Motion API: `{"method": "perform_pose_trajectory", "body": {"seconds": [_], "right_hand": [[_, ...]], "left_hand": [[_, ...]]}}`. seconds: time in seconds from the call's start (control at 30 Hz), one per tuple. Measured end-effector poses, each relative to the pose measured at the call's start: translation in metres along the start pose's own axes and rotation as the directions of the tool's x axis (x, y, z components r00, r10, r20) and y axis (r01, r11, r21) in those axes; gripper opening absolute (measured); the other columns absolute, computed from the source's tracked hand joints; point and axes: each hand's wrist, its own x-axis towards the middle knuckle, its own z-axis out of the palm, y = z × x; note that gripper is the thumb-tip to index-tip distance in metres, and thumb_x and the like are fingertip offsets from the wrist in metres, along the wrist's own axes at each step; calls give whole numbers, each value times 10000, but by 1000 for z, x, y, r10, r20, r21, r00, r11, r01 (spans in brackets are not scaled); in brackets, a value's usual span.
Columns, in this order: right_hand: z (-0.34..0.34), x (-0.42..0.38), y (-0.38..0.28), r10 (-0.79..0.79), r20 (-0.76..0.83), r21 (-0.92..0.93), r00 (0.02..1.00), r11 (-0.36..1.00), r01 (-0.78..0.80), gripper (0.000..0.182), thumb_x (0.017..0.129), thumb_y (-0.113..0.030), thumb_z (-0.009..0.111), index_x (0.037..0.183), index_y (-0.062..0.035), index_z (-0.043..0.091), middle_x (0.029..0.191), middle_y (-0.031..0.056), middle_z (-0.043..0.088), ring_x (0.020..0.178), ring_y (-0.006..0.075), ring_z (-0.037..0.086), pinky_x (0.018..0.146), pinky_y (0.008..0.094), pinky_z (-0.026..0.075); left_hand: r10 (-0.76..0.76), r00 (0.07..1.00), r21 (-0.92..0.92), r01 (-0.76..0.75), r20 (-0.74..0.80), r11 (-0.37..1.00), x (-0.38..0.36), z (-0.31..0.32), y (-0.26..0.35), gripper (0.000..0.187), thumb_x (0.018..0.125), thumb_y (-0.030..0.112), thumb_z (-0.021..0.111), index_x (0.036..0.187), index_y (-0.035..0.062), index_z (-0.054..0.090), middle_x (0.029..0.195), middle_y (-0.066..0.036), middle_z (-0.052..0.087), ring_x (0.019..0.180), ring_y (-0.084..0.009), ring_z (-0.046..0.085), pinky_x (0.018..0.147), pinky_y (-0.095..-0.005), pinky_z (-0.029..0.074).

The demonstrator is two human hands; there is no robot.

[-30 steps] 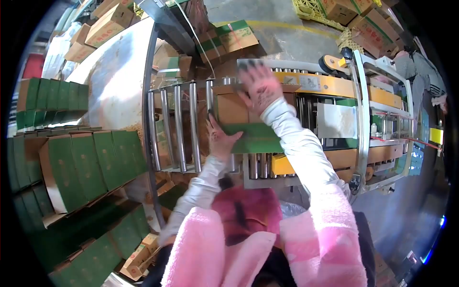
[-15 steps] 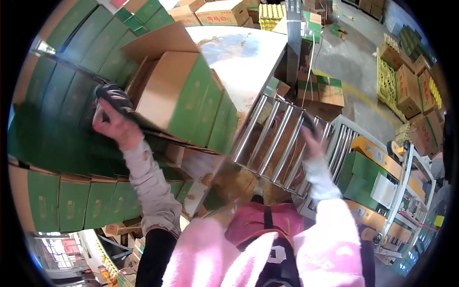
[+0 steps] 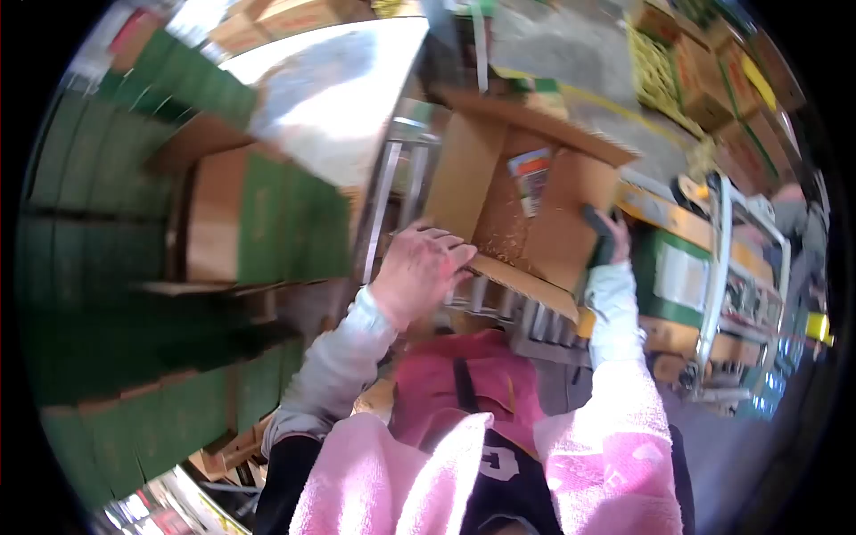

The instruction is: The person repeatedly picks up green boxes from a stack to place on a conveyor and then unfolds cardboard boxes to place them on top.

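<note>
open cardboard box [image 3: 563, 218] between the two hands, above metal rollers [image 3: 388, 209], left hand [image 3: 421, 272] at its near left corner, right hand [image 3: 615, 242] at its right side, whether either is clamped cannot be told, printed paper [image 3: 531, 181] inside.

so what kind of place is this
Probably a packing area in a warehouse or plant: there's a roller conveyor, an open carton by the hands and stacks of green boxes.
</note>
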Motion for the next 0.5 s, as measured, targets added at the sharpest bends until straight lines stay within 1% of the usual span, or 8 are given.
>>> {"method": "perform_pose_trajectory", "body": {"seconds": [0.07,0.13,0.17,0.23,0.3,0.37,0.4,0.5], "right_hand": [[-87,8,85,-146,90,-141,985,977,158,372,810,-118,560,1140,50,523,1070,132,608,946,214,607,861,290,469],[-118,-10,87,55,-93,31,994,998,-52,404,774,-100,596,1147,39,528,1115,137,591,1015,218,573,894,294,442],[-125,-15,71,160,-295,-107,942,974,-199,425,764,-105,605,1158,31,524,1134,147,580,1054,225,552,916,301,423],[-79,-17,-17,-264,-480,-688,837,705,-173,511,734,-164,654,1179,25,488,1130,199,549,1027,368,517,929,378,397],[-34,7,-70,-729,-1,-989,685,100,105,475,720,-265,633,1104,-12,513,1076,172,543,1041,339,492,952,446,351],[-1,43,-73,-547,365,-928,753,-150,341,488,737,-355,601,1108,-50,512,1061,139,546,1078,309,466,990,454,298],[1,58,-36,-565,442,-893,696,-199,405,502,731,-336,600,1139,-59,501,1093,150,526,1039,327,487,973,445,335],[-27,-17,22,-281,527,-844,802,-60,533,440,790,-263,528,1179,-61,483,1203,123,498,1178,291,415,1046,455,272]], "left_hand": [[-42,998,6,42,57,999,39,70,8,377,634,306,710,948,124,610,845,-37,630,846,-216,607,846,-340,449],[41,980,-101,-22,193,995,72,130,28,444,653,332,698,1037,139,585,950,-68,607,939,-248,571,906,-388,406],[73,965,-148,-36,253,988,89,146,41,479,663,345,692,1082,146,572,1003,-84,595,985,-264,554,936,-412,384],[85,996,63,-85,11,994,126,169,57,651,637,401,700,1198,146,490,1154,-126,507,1104,-310,460,979,-487,302],[4,991,145,16,-134,989,144,181,65,818,599,457,711,1287,140,406,1281,-159,397,1200,-350,352,1002,-555,217],[-208,965,79,222,-160,972,142,195,65,977,547,510,725,1350,128,321,1384,-183,264,1272,-385,230,1005,-617,127],[-360,916,198,391,-175,899,138,196,73,1046,514,473,774,1352,75,292,1339,-208,355,1219,-351,357,1002,-541,248],[-751,657,-652,538,-73,534,122,241,66,896,565,326,794,1298,33,370,1272,-191,444,1115,-266,483,963,-388,373]]}}
